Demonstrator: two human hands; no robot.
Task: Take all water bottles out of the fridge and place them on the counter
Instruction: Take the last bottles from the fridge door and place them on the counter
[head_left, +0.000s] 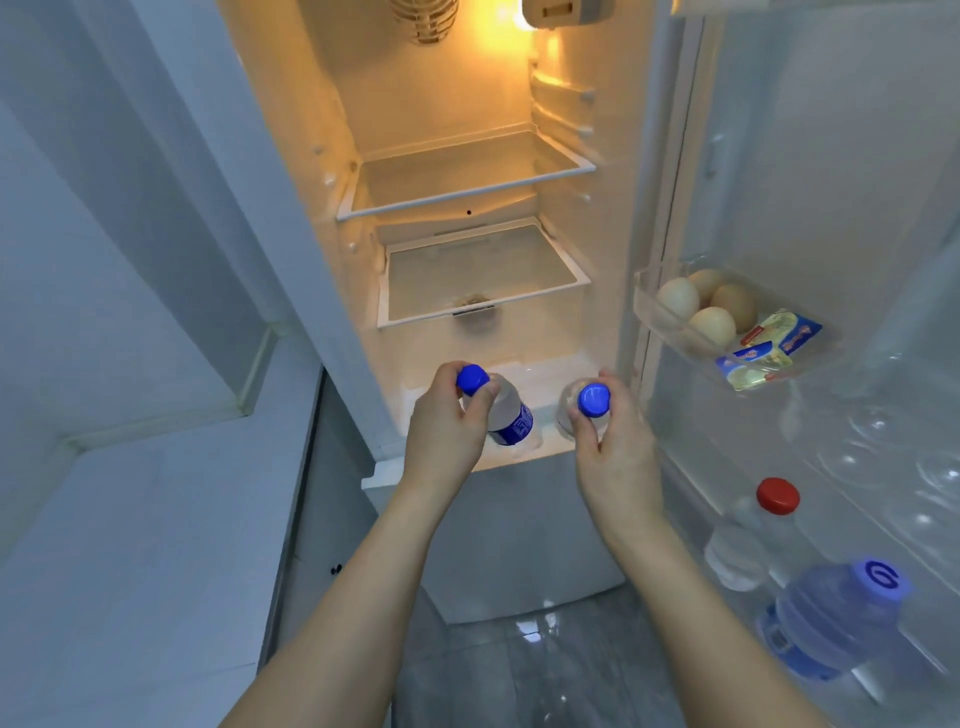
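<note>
Open lit fridge (467, 171) beside white counter (130, 519), each hand's grip clamped on one bottle: left hand (447, 431), right hand (613, 441).

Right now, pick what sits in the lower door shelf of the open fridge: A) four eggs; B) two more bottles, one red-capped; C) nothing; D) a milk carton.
B: the lower door shelf holds a red-capped bottle and a bluish bottle.

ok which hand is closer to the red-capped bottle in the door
Right. The right hand grips a blue-capped bottle just up and left of the red-capped bottle; the left hand, gripping another bottle, is farther left.
</note>
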